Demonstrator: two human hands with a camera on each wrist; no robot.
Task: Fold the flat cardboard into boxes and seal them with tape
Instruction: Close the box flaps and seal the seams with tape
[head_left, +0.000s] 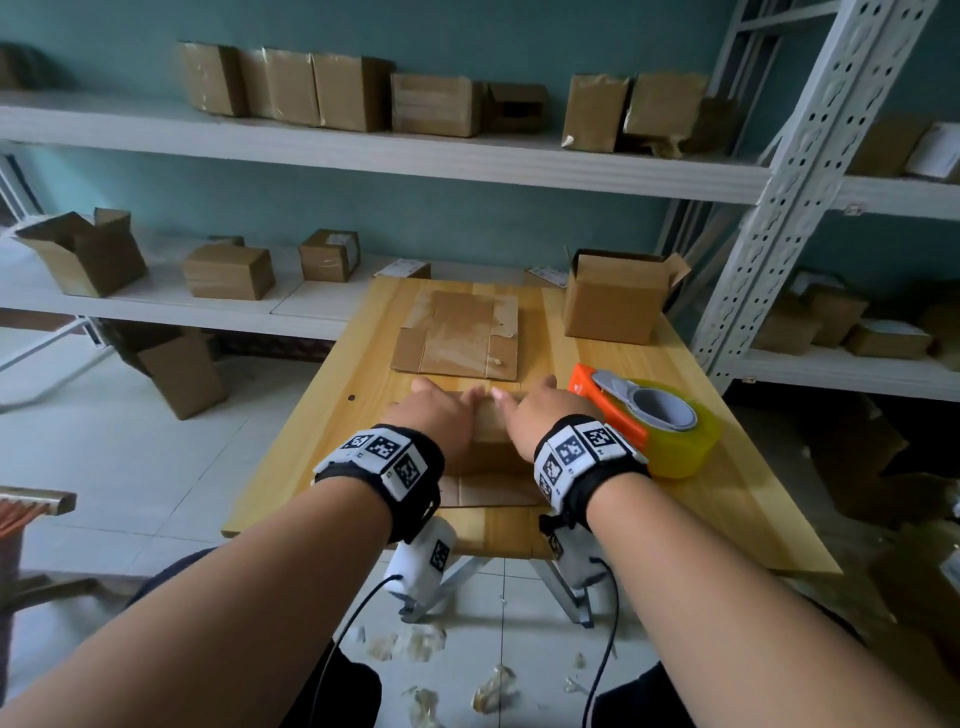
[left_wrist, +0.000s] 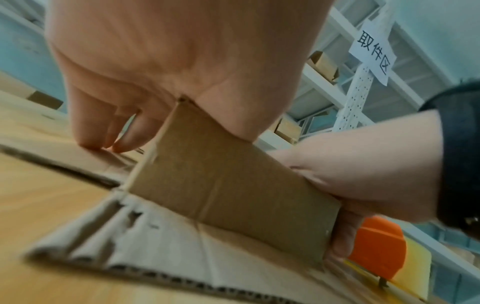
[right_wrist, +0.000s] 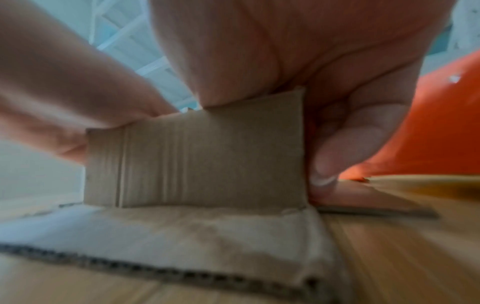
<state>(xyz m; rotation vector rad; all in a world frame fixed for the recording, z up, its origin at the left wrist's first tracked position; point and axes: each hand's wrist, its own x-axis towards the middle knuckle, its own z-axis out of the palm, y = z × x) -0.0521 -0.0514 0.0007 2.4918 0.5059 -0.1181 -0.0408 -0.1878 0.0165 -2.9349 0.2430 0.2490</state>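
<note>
Far left, white metal shelving (head_left: 156, 306) carried small brown cardboard boxes, some of them open.

Light wooden table (head_left: 322, 431) stood centre frame. On its near part lay a flat brown corrugated cardboard blank (head_left: 488, 488), one panel (left_wrist: 233, 176) raised upright off the tabletop, the near flap flat with its fluted edge showing.

Left hand (head_left: 441, 415) was on the blank's left side; palm pressed over the top edge of the raised panel, fingertips (left_wrist: 103, 142) bent down onto the flat cardboard beyond it. Curled loosely over the panel.

Right hand (head_left: 535, 415) was just beside the left, thumbs almost meeting at the panel's top. The right wrist view showed the thumb (right_wrist: 330, 154) down the panel's right edge and the fingers over its top, gripping the same panel.

A second flat brown cardboard sheet (head_left: 462, 332) lay further back on the table, apart from both hands.

Right of it, an open-topped brown cardboard box (head_left: 613, 306) stood upright near the table's far right corner.

An orange-handled tape dispenser with a yellowish roll (head_left: 670, 431) sat just beside the right wrist
</note>
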